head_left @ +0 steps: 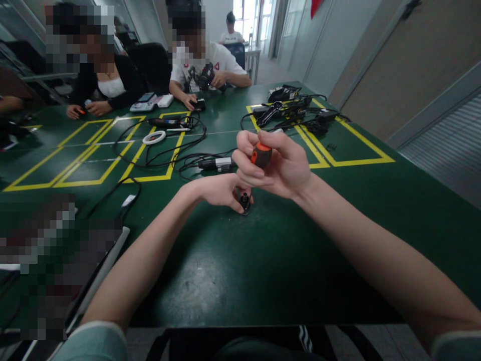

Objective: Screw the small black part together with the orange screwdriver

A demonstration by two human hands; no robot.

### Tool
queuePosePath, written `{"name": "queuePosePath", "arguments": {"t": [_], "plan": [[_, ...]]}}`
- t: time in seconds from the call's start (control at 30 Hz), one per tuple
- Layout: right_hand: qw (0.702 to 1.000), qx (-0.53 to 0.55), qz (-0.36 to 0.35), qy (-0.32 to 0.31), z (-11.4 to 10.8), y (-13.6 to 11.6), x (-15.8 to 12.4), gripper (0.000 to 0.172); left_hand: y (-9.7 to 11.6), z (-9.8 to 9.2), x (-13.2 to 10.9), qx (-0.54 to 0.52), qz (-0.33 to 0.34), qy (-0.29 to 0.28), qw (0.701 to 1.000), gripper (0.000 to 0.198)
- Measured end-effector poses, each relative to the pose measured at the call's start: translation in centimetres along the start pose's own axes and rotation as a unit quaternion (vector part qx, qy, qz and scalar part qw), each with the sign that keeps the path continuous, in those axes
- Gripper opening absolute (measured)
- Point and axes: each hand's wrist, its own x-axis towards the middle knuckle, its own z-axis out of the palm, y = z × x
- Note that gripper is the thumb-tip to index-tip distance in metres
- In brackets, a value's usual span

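Note:
My right hand [278,163] is wrapped round a stubby screwdriver [262,154] with an orange and dark grey handle, raised above the table. Its shaft and tip are hidden behind my fingers and the handle. Just below and to the left, my left hand [223,190] grips a small black part [245,200] with a shiny, angular edge, down at the table top. My fingers cover some of this part, so its exact kind is unclear. I cannot see whether the screwdriver touches it.
Black cabled devices [278,113] lie inside yellow tape outlines at the back right. A silver-and-black tool [216,164] with cables sits beyond my hands, and a white tape roll [154,137] farther left. Co-workers [210,70] sit across the green table [285,265].

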Motion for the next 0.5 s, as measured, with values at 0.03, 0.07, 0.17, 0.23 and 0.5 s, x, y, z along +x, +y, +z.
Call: {"name": "queuePosePath", "arguments": {"t": [0.03, 0.07, 0.17, 0.23, 0.5], "plan": [[1.000, -0.005, 0.009, 0.004, 0.13, -0.08, 0.01, 0.041, 0.05, -0.03, -0.03, 0.002, 0.000, 0.000, 1.000, 0.026], [1.000, -0.013, 0.020, 0.009, 0.29, -0.18, 0.02, 0.042, 0.09, -0.06, -0.05, 0.005, 0.000, 0.000, 1.000, 0.025], [0.998, -0.040, 0.042, 0.018, 0.71, -0.42, 0.13, 0.049, 0.08, -0.06, -0.06, 0.005, -0.004, -0.007, 1.000, 0.025], [0.998, -0.044, 0.037, 0.018, 0.84, -0.37, 0.18, 0.053, -0.04, 0.00, -0.02, -0.003, 0.000, -0.007, 1.000, 0.026], [0.998, -0.041, -0.022, 0.039, 1.10, 0.44, 0.20, 0.040, -0.09, 0.04, -0.09, -0.006, 0.016, -0.003, 1.000, 0.026]]}}
